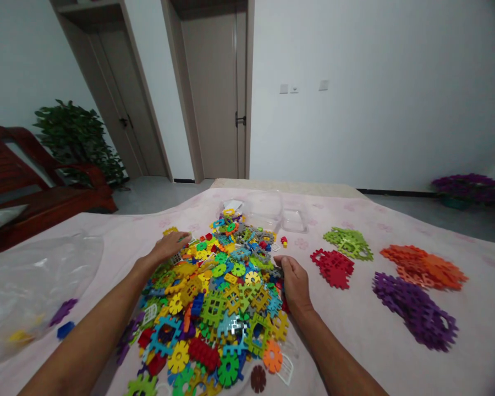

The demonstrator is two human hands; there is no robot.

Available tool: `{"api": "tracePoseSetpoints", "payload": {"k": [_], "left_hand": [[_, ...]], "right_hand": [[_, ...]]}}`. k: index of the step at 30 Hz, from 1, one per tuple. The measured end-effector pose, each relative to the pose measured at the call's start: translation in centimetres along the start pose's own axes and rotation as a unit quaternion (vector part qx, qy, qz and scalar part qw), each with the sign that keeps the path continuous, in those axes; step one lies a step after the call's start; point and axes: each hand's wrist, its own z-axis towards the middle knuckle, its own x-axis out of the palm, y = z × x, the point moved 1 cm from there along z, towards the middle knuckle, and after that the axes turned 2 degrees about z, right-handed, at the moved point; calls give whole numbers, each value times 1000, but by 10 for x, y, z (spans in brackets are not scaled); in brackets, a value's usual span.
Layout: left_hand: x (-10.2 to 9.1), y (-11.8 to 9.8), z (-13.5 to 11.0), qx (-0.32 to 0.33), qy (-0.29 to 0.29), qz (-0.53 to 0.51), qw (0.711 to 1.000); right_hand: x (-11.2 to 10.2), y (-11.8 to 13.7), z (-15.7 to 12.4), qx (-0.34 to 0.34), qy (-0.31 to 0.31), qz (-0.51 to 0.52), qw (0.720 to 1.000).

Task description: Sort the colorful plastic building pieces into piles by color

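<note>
A large mixed pile of colourful plastic building pieces (218, 275) lies on the cloth between my two hands. It holds gear-like discs, square notched plates and small blocks. My left hand (171, 246) rests against the pile's far left edge, fingers stretched toward the middle. Cupped at the right edge is my right hand (296, 283), its thumb side up and its lower fingers partly hidden against the pieces. I see nothing held in either hand. Close to the right hand lies a sorted heap of red plates (334, 268).
Sorted heaps of green plates (348, 243), orange plates (424, 267) and purple plates (414, 311) lie to the right. Clear plastic containers (293, 220) stand behind the pile. A transparent bag (37, 291) lies left on the pink cloth (124, 231).
</note>
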Motion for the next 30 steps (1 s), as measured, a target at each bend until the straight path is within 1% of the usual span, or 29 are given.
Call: {"api": "tracePoseSetpoints", "payload": {"k": [2,4,7,8,10,12,13,14,15,17,19,21,23,26,30], "left_hand": [[6,3,5,0,10,12,1000],[9,2,5,5,21,13,1000],[3,-3,-4,34,54,-10,998],[-1,-6,-8,45,71,-27,996],[-10,-10,-19,60,117,-93,987],[-18,-13,-27,62,158,-181,969],[-21,-13,-28,55,164,-221,960],[-24,-12,-29,49,155,-242,957],[-25,-10,-27,44,132,-243,960],[-24,-4,-21,40,76,-215,973],[-18,1,-15,40,46,-176,983],[-9,4,-10,34,49,-154,986],[2,0,-10,41,63,-137,988],[16,-15,-14,68,79,-119,987],[28,-41,-18,85,72,-119,987]], "right_hand": [[0,0,0,5,2,6,1000],[0,-1,1,8,3,10,1000],[0,-2,1,12,0,12,1000],[0,-2,1,13,0,12,1000],[0,-3,2,15,-1,14,1000],[1,-2,2,16,-1,13,1000],[1,-2,2,16,-1,12,1000],[1,-2,2,16,0,12,1000],[1,-2,2,16,1,11,1000],[0,-2,2,15,1,8,1000],[0,-3,3,14,1,4,1000],[-1,-4,3,15,2,0,1000],[-1,-5,3,16,2,-3,1000],[0,-6,3,17,3,-5,1000],[0,-5,2,15,7,-17,1000]]}}
